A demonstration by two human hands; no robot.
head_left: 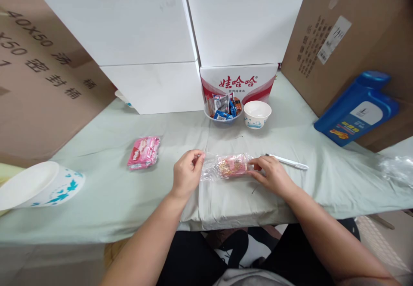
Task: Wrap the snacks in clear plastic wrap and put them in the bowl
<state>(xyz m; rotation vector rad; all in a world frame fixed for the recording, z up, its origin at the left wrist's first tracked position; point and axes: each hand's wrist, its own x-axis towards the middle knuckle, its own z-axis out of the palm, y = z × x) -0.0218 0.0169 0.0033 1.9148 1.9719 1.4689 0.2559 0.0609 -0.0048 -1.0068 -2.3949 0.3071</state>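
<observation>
A clear plastic bag (209, 169) with a pink and gold packet (232, 165) inside lies near the table's front edge. My left hand (188, 172) pinches the bag's loose left end between thumb and fingers. At the other end my right hand (271, 175) grips the packet's right edge, thumb below and fingers above. Just behind that hand lies a white pen (290, 162), its dark tip partly by the knuckles. Farther left rests a stack of pink wrapped packets (143, 152), apart from both hands.
A clear bowl of wrapped snacks (223, 109) and a small paper bowl (257, 114) stand before white boxes (155, 23). A large paper tub (45, 187) is at left. Cardboard boxes flank both sides; a blue bottle (358, 109) leans at right, with crumpled plastic (396, 169) nearby.
</observation>
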